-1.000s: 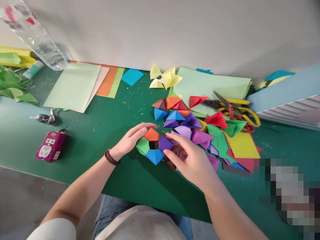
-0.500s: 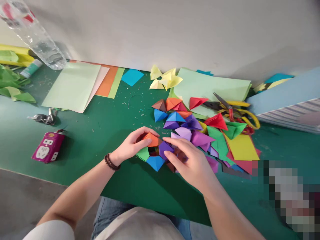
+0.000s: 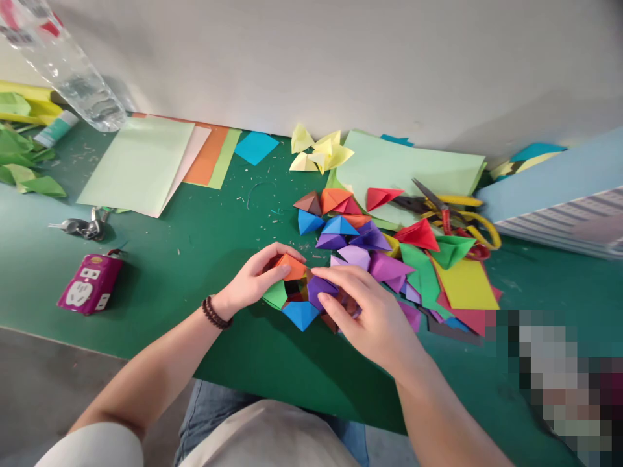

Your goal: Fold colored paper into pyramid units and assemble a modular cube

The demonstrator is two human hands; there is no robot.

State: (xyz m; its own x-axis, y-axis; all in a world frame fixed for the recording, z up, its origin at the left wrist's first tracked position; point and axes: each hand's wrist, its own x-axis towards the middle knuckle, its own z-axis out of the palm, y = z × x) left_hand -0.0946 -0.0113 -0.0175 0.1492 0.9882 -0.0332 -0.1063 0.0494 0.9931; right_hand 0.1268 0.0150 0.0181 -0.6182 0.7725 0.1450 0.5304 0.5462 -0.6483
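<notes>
A ring of folded paper pieces (image 3: 298, 295) in orange, green, blue and purple lies on the green table mat (image 3: 204, 240) in front of me. My left hand (image 3: 256, 275), a bead bracelet on its wrist, has its fingers closed on the orange piece (image 3: 292, 266) at the ring's left. My right hand (image 3: 372, 311) grips the ring's right side, fingertips pressed on the purple piece (image 3: 318, 285). A heap of loose folded pieces (image 3: 365, 233) in many colours lies just behind the ring.
Flat paper sheets (image 3: 146, 162) lie at the back left, with a plastic bottle (image 3: 63, 65) and green scraps (image 3: 24, 162). Keys (image 3: 82, 227) and a purple box (image 3: 90, 282) sit left. Yellow-handled scissors (image 3: 452, 211) rest on light green paper at the right, beside a blue book (image 3: 549, 188).
My left hand's fingers have curled from lying flat beside the ring to gripping its orange piece. My right hand has shifted slightly left onto the purple piece.
</notes>
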